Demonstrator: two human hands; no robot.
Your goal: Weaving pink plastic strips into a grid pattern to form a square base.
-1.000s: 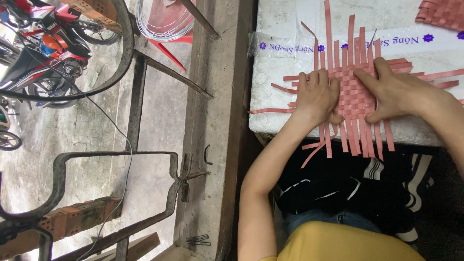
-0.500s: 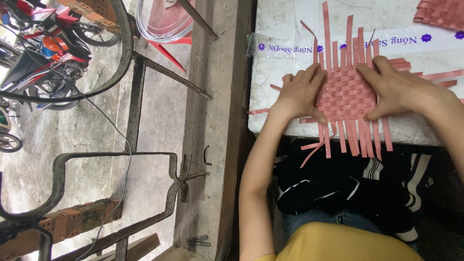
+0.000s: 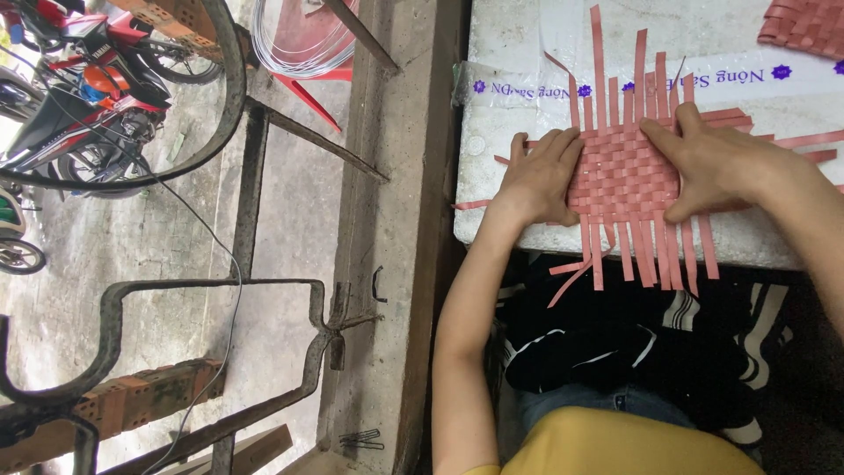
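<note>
Left hand (image 3: pixel 538 180) flat, open, on pink woven mat (image 3: pixel 622 180), right hand (image 3: pixel 714 167) likewise pressing

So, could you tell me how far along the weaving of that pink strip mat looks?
The centre of the woven mat is already interlaced into a tight checkered square. Both hands press on it: left hand at its left edge, right hand on its right side. Loose strip ends stick out unwoven on all sides, so the edges remain.

Our right hand (image 3: pixel 716 171) covers part of the pink woven mat (image 3: pixel 626 180); the second mat (image 3: pixel 804 25) is cut off at the corner.
</note>
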